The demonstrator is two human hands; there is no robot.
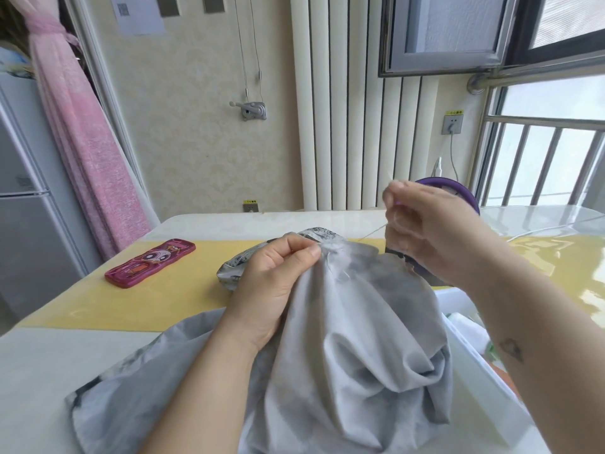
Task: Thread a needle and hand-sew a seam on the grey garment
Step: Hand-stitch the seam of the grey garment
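Table (98,309): pale top with a yellow cover; it bears all the items below.

Grey garment (353,339): heaped at the near edge of the table, its upper fold lifted clear of the surface between both hands.

Right hand (425,231): raised above and right of the fold, fingertips pinched together on the thread.

Left hand (278,280): fingers curled, thumb and forefinger pinching the garment's fold just beside the stitching point.

Pink case (150,263): flat on the yellow cover, well apart to the left, not in use.

Thread (373,232): pale, running from the fold up to the right hand, nearly taut.

Needle: too small to make out; probably within the right-hand pinch.

Step, as judged: drawing a stitch through. Advice: pull in line with the seam until snug, not puckered. Keep the left pinch close to the exit point and start the next stitch just beside it.
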